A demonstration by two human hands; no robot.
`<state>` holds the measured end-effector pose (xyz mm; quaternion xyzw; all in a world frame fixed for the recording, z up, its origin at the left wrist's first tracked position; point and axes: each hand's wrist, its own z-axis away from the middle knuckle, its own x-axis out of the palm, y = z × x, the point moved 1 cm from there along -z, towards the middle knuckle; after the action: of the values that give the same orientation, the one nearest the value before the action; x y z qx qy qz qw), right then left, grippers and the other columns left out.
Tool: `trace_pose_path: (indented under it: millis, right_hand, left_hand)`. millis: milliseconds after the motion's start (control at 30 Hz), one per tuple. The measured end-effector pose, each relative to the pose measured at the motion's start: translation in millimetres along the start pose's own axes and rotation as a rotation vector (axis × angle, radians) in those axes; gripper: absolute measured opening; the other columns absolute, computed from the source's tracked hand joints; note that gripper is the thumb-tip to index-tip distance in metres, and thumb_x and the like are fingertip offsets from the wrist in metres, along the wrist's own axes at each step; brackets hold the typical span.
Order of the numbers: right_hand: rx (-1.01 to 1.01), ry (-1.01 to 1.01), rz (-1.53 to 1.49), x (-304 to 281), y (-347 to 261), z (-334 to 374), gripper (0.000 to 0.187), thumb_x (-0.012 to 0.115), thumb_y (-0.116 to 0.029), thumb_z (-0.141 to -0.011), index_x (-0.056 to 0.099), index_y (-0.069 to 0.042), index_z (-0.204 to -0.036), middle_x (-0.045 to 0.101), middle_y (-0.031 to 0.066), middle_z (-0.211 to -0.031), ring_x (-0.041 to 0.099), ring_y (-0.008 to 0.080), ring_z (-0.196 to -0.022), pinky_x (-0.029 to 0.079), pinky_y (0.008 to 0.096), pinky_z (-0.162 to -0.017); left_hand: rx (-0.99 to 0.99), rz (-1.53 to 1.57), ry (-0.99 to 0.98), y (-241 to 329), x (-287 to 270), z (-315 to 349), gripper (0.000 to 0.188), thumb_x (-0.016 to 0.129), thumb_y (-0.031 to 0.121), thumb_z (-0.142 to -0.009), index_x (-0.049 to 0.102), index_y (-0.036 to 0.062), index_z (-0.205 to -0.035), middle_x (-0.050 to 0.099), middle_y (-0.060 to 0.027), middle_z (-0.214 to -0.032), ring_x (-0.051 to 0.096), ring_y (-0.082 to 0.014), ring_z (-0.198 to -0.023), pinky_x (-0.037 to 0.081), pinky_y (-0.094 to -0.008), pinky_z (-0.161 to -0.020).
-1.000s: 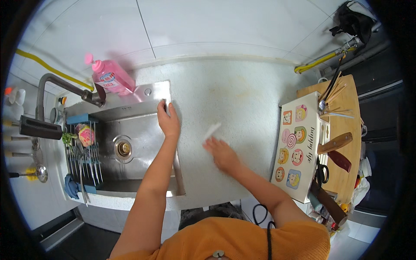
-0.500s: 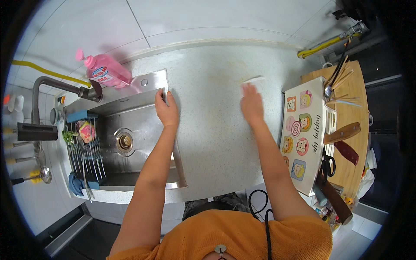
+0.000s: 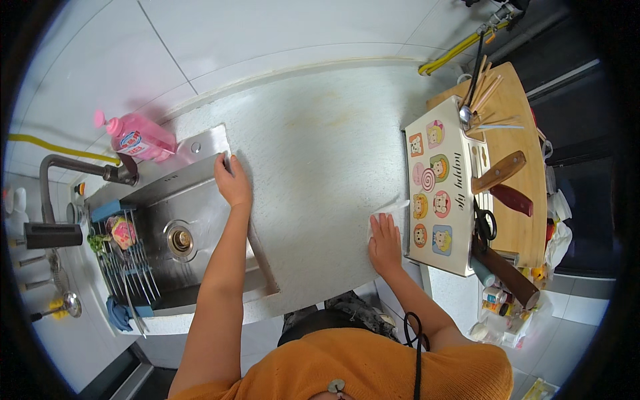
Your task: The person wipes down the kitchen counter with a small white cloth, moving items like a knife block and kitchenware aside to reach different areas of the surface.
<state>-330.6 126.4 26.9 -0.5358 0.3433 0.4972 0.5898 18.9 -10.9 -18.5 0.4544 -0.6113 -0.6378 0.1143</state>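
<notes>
My right hand (image 3: 385, 248) lies palm down on the counter's near right part, fingers stretched close together. Under it a thin white tissue or wipe (image 3: 400, 212) is pressed to the pale speckled countertop (image 3: 313, 180). The sheet's edges show past my fingertips and beside the hand. My left hand (image 3: 233, 183) rests at the right rim of the steel sink (image 3: 213, 141), thumb and fingers apart. It seems to hold nothing, though its fingertips are partly hidden at the rim.
Close to my right hand stands a white knife holder (image 3: 427, 187) with cartoon pictures, knives, scissors and chopsticks. A pink pump bottle (image 3: 143, 137) stands behind the sink. Left are a dark faucet (image 3: 53, 233) and a drying rack (image 3: 127, 260) holding greens and a colourful bundle.
My right hand has swept the white tissue from the far part of the counter toward me. My left hand stays at the sink rim. The whole view has shifted slightly.
</notes>
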Motion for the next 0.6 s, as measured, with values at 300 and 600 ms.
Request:
trace_pose_path:
  millis: [300,600]
  right_hand:
    - [0.068,0.354,0.032,2,8,-116,0.051,0.044,-0.015,-0.085,0.037,-0.008,-0.135,0.032,0.0172,-0.141,0.024,0.0367,-0.134,0.019,0.0506,-0.107]
    - [0.147,0.381,0.072,-9,17,-272,0.051,0.04,-0.022,-0.087,0.037,-0.011,-0.137,0.029,0.0133,-0.145,0.025,0.032,-0.134,0.021,0.0482,-0.107]
  left_hand:
    - [0.029,-0.028,0.011,-4,4,0,0.04,0.052,0.028,-0.09,0.051,-0.0044,-0.113,0.057,-0.0175,-0.109,0.056,-0.0262,-0.096,0.043,-0.0343,-0.085]
    - [-0.017,0.021,-0.028,-3,4,0,0.038,0.054,0.023,-0.088,0.051,-0.0036,-0.115,0.054,-0.0206,-0.113,0.052,-0.0324,-0.104,0.041,-0.0379,-0.092]
